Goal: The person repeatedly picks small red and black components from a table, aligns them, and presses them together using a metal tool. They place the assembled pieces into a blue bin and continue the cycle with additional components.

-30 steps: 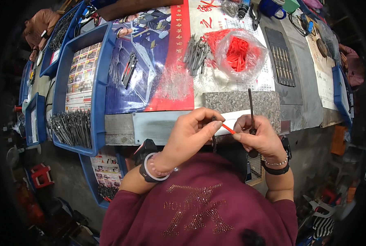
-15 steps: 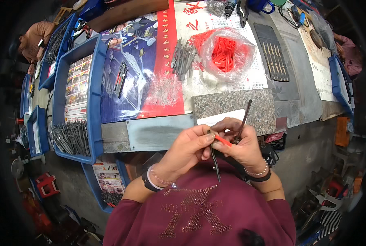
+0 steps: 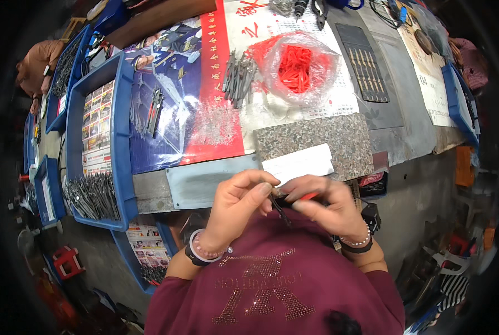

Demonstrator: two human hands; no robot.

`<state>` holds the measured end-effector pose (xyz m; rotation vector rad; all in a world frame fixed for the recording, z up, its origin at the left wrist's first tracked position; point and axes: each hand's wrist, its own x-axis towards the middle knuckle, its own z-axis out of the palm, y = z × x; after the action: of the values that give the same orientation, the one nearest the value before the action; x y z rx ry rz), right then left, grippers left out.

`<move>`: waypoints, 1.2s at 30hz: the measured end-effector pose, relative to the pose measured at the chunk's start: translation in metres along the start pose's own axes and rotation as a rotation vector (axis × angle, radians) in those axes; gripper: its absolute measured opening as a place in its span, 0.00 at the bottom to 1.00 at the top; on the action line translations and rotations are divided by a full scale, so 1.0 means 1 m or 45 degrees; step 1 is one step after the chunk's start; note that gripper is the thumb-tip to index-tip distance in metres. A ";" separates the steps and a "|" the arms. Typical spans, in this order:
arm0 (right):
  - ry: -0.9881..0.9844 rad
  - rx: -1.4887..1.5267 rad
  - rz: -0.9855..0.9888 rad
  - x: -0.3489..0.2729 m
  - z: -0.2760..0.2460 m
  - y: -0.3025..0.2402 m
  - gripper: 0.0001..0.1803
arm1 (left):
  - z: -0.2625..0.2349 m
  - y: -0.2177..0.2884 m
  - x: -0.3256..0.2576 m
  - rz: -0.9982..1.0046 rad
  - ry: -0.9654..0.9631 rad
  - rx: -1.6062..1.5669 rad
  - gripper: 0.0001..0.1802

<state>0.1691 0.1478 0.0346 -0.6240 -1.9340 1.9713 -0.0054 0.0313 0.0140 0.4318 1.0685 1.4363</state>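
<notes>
My left hand is closed, thumb and fingers pinching a slim dark metal piece that hangs down in front of my shirt. Close beside it, my right hand is closed and a little blurred. A small red plastic piece shows between its thumb and fingers, near the top of the dark piece. Whether the two pieces touch cannot be made out. Just beyond the hands, a white paper slip lies on a speckled stone slab.
A clear bag of red plastic pieces stands beyond the slab, with loose dark metal pieces left of it. At left, a blue bin holds many dark pieces. A black case with slim gold-coloured tools lies right. Two people sit farther off.
My hands have drawn closer together, and the left has turned. The long dark stick that rose from my right hand no longer stands up. The white slip is now more exposed.
</notes>
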 end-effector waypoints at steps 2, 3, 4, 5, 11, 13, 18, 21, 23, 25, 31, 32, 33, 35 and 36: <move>-0.239 -0.089 -0.089 0.003 0.006 0.004 0.08 | 0.002 0.003 0.000 0.028 -0.042 0.105 0.10; -0.332 -0.052 -0.059 0.004 0.009 0.007 0.07 | 0.002 0.005 -0.001 0.055 -0.064 0.215 0.10; -0.381 -0.002 -0.025 0.005 0.011 0.009 0.07 | 0.001 0.008 -0.002 0.082 -0.092 0.323 0.10; -0.388 0.044 -0.015 0.006 0.014 0.011 0.08 | 0.000 0.011 -0.004 0.126 -0.109 0.421 0.10; -0.259 -0.011 -0.045 0.002 0.008 0.006 0.12 | 0.006 0.062 -0.043 1.406 -0.038 0.991 0.08; -0.231 0.058 0.028 -0.002 0.004 0.002 0.11 | 0.013 0.094 -0.063 1.872 -0.237 1.242 0.08; -0.375 0.051 0.337 -0.011 -0.003 -0.010 0.09 | 0.049 0.138 -0.093 2.123 -0.815 1.535 0.07; -0.407 0.080 0.458 -0.017 -0.007 -0.017 0.08 | 0.064 0.144 -0.094 2.145 -0.886 1.619 0.07; -0.408 0.128 0.417 -0.022 -0.010 -0.021 0.08 | 0.069 0.147 -0.094 2.157 -0.894 1.645 0.07; -0.404 0.162 0.440 -0.027 -0.012 -0.022 0.08 | 0.071 0.148 -0.095 2.163 -0.909 1.664 0.07; -0.409 0.185 0.475 -0.035 -0.007 -0.024 0.09 | 0.074 0.147 -0.104 2.174 -0.937 1.690 0.06; -0.408 0.169 0.450 -0.036 -0.005 -0.024 0.10 | 0.076 0.145 -0.106 2.178 -0.936 1.689 0.06; -0.418 0.144 0.423 -0.035 -0.003 -0.024 0.10 | 0.075 0.145 -0.107 2.181 -0.936 1.690 0.06; -0.452 0.028 0.322 -0.035 0.000 -0.024 0.10 | 0.076 0.145 -0.112 2.190 -0.944 1.694 0.06; -0.462 0.067 0.317 -0.036 0.002 -0.023 0.09 | 0.075 0.145 -0.113 2.187 -0.948 1.699 0.06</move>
<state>0.1966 0.1288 0.0611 -0.5454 -2.0811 2.4247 -0.0074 -0.0243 0.2050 3.0904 0.7302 1.2662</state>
